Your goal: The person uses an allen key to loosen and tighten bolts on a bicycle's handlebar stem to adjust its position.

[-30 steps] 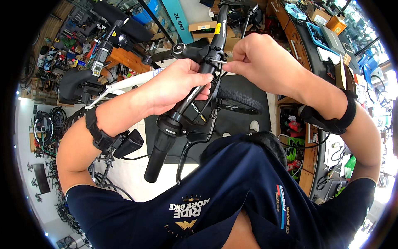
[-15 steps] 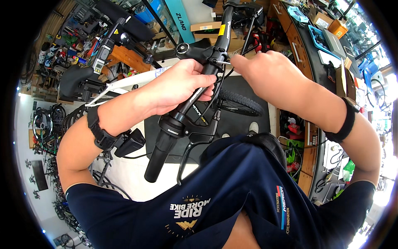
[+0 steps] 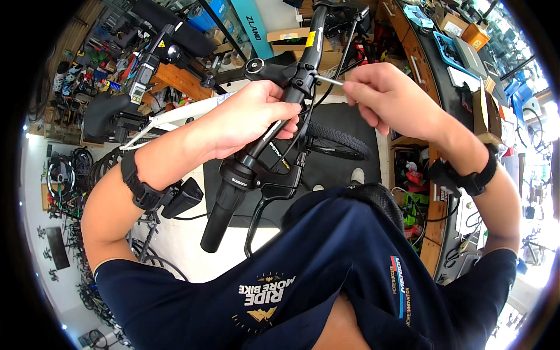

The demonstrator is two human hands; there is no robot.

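My left hand [image 3: 254,119] is wrapped round the black handlebar [image 3: 313,52] of a bicycle, just on the near side of the stem [image 3: 275,72]. From the stem's front clamp a thin silver hex key [image 3: 330,80] sticks out to the right. Its outer end is pinched between the thumb and forefinger of my right hand [image 3: 388,96], the other fingers loosely curled. Whether the key's tip is seated in a clamp bolt is too small to tell. Toward me, the bar carries a black grip [image 3: 220,224] and a brake lever [image 3: 256,219].
Below the bar are the knobby front tyre [image 3: 338,141] and a dark mat [image 3: 350,175]. The white frame [image 3: 181,109] runs left to the saddle [image 3: 107,116]. A long workbench [image 3: 446,125] with drawers, boxes and scissors stands at right. Cables loop beside the stem.
My right hand has moved right and turned, and more of the hex key now shows between it and the stem. The handlebar has shifted slightly; my left hand still holds it.
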